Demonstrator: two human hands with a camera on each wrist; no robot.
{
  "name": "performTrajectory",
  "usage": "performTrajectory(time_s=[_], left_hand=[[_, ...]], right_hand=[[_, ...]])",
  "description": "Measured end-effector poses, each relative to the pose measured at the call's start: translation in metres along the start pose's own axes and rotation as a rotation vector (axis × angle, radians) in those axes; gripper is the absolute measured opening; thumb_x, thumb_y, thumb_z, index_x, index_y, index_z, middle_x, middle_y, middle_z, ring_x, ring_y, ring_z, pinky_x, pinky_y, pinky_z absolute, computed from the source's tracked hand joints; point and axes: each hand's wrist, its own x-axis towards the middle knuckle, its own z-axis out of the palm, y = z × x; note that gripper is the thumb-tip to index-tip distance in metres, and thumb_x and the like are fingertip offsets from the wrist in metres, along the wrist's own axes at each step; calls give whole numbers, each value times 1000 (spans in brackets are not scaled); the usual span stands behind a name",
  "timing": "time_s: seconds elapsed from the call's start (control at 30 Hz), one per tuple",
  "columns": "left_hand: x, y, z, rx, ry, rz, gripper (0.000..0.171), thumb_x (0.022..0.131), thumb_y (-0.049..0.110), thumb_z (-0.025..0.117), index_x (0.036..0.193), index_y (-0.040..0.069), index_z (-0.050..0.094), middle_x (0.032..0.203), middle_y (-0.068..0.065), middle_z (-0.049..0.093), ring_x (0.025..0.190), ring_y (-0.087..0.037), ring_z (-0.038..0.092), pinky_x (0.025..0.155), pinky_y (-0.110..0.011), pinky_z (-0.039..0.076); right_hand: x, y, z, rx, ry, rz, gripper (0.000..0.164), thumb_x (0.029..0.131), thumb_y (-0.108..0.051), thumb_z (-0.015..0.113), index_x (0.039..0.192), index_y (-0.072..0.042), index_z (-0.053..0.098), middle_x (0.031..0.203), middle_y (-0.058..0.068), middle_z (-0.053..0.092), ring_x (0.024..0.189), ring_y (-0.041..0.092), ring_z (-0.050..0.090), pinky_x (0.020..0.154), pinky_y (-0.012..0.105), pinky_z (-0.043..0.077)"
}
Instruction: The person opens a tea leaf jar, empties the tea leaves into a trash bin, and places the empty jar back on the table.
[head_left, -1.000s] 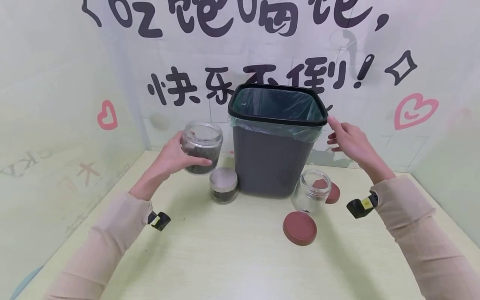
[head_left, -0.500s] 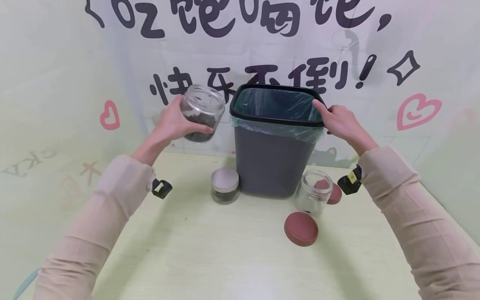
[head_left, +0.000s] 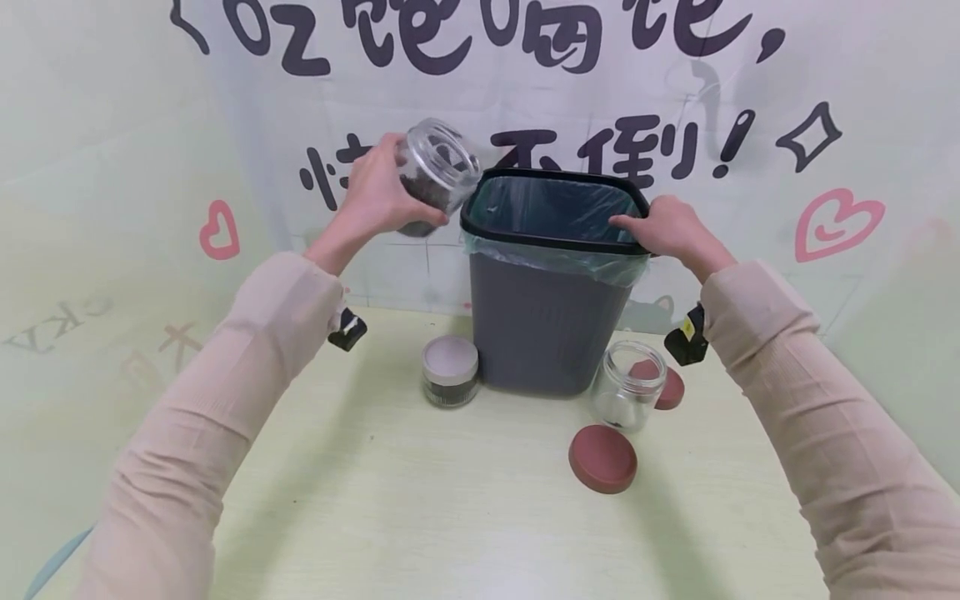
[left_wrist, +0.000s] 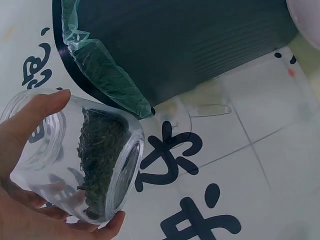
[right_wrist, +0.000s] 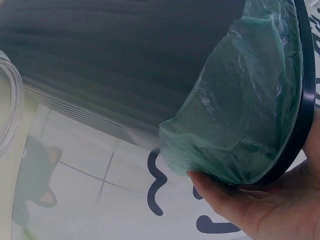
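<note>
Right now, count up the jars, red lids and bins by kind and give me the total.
Open jars: 2, the jar of dark bits in the left hand and the clear jar
Closed jars: 1, the pale-lidded jar
Red lids: 2, the front red lid and the rear red lid
Bins: 1, the grey bin
Total: 6

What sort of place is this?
Probably a small indoor work booth: a pale, wood-look tabletop sits between pale green side walls and a white, sheet-like back wall printed with large black Chinese lettering.
</note>
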Motion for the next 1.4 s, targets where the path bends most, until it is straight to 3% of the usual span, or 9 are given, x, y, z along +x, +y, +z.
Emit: performTrajectory(time_s=[0.23,0.57,0.7,0.83,1.1,1.27,1.4], left_hand=[[12,18,6,106,12,77,94,66,16,82,142,5,29,139,-17,41,128,-33,36,104,-47,37],[25,37,19,297,13,154,95,68,15,82,144,11,27,145,-15,36,130,-36,31,101,-56,36],[28,41,23,368,19,190,94,69,17,82,144,12,26,146,-15,34,131,-37,30,100,-57,35],[31,44,27,448,32,231,90,71,17,80,144,12,27,145,-15,34,132,-37,28,99,-57,35],[35,47,38,603,82,332,76,76,7,71,141,11,31,142,-16,36,129,-37,30,99,-56,36],[38,47,43,677,97,394,70,77,0,65,139,11,33,141,-16,37,130,-37,30,101,-56,35],[39,49,45,749,99,429,70,78,-1,62,139,11,32,143,-16,34,134,-37,27,104,-56,32]], right_hand=[[7,-5,-2,-81,-37,18,43,95,-38,46,67,-5,40,71,8,38,76,29,49,71,38,42],[15,-9,-4,-199,-97,-31,39,95,-28,44,69,0,46,84,19,48,83,35,52,80,44,44],[17,-8,-3,-121,-124,30,29,95,-18,38,86,8,48,107,29,50,64,22,58,64,32,53],[19,-8,-2,-26,-143,109,26,94,-13,31,94,9,44,126,35,42,44,8,53,49,24,53],[21,-9,-1,-65,-143,123,23,94,-12,32,76,-1,41,123,37,43,39,8,54,53,26,55],[23,-9,-1,-103,-146,117,24,95,-12,33,77,2,43,124,38,42,38,9,54,52,25,54],[23,-9,-1,-113,-131,112,25,94,-12,34,87,9,47,126,38,41,40,11,56,51,24,53]])
